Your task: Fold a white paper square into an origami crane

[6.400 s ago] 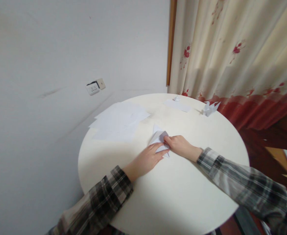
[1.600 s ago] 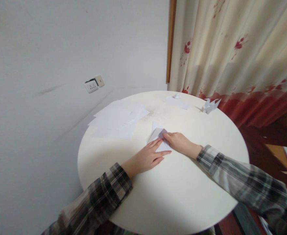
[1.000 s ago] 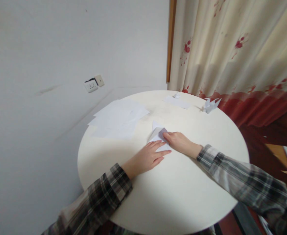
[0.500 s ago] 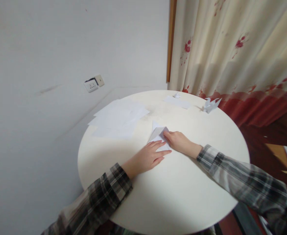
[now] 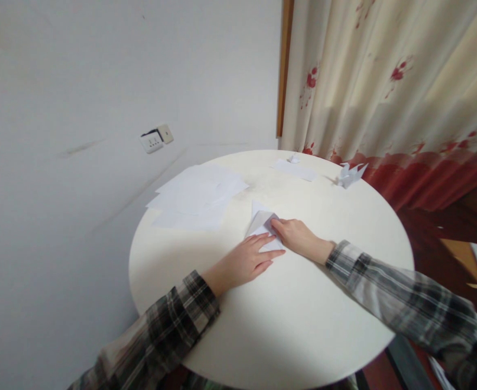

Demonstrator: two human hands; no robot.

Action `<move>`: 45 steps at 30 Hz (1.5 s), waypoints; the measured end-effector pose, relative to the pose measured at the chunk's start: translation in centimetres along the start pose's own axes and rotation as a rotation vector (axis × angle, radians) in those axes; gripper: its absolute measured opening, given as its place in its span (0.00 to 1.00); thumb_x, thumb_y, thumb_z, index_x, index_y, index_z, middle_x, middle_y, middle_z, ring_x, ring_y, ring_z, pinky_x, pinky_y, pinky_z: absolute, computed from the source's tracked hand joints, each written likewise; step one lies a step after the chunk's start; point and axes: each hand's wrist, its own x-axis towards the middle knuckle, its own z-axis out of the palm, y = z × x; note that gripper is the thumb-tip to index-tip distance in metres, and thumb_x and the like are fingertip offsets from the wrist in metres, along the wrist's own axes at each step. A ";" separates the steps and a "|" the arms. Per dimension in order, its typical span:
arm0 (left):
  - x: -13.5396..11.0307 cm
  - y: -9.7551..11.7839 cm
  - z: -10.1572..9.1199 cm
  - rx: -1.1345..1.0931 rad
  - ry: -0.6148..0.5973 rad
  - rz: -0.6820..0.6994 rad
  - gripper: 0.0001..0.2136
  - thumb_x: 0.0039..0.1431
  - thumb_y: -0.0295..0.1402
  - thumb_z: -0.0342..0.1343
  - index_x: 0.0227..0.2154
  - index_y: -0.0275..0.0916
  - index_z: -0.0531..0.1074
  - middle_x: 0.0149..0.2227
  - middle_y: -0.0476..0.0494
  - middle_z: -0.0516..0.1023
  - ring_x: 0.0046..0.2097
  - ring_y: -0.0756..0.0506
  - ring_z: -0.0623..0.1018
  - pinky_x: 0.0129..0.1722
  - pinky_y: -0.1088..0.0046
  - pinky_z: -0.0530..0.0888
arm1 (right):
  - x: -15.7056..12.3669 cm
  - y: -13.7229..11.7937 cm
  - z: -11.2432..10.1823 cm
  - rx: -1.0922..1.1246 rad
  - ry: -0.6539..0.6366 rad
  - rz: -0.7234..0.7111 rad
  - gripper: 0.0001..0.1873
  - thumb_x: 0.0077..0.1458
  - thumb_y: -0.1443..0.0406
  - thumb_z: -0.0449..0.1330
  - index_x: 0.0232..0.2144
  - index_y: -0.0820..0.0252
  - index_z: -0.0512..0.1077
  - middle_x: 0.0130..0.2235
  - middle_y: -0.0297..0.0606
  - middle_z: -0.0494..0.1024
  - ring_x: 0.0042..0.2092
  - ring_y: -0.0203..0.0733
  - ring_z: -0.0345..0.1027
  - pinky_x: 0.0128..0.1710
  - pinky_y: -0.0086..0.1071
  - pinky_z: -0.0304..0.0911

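Observation:
A partly folded white paper [image 5: 262, 222] lies near the middle of the round cream table [image 5: 303, 325]. My left hand [image 5: 244, 261] rests flat on the paper's near edge, fingers stretched out and pressing it down. My right hand [image 5: 299, 236] comes in from the right, its fingers curled and its fingertips pinching a flap of the same paper. Both sleeves are plaid.
A loose stack of white sheets [image 5: 198, 196] lies at the table's back left. A finished paper crane [image 5: 350, 174] stands at the back right, a flat paper slip [image 5: 295, 170] and a tiny folded piece [image 5: 292, 158] behind. A flowered curtain [image 5: 385, 86] hangs beyond, a wall socket [image 5: 156, 140] at left.
Since 6.4 s ago the view has shifted slightly and the left fingers have spread flatter. Over the last second the right fingertips have moved a little on the flap.

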 end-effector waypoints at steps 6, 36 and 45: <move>-0.1 0.2 -0.3 -0.013 -0.015 -0.009 0.17 0.63 0.33 0.42 0.55 0.47 0.61 0.58 0.42 0.60 0.60 0.42 0.58 0.58 0.59 0.58 | 0.1 0.1 0.1 0.006 0.021 -0.015 0.06 0.58 0.67 0.49 0.39 0.62 0.61 0.34 0.39 0.74 0.32 0.40 0.69 0.26 0.29 0.52; 0.0 0.1 -0.1 0.003 -0.026 -0.010 0.17 0.63 0.33 0.42 0.54 0.47 0.61 0.59 0.42 0.59 0.61 0.42 0.57 0.58 0.59 0.57 | 0.1 -0.2 -0.4 -0.034 -0.017 0.008 0.07 0.59 0.65 0.50 0.39 0.60 0.63 0.35 0.39 0.74 0.32 0.41 0.69 0.26 0.29 0.52; 0.1 0.1 -0.1 0.016 -0.015 0.012 0.17 0.63 0.33 0.42 0.54 0.45 0.62 0.58 0.41 0.61 0.61 0.43 0.58 0.58 0.60 0.57 | 0.2 -0.3 -0.6 -0.048 -0.032 -0.002 0.07 0.59 0.65 0.49 0.39 0.59 0.63 0.35 0.39 0.74 0.32 0.42 0.70 0.25 0.29 0.52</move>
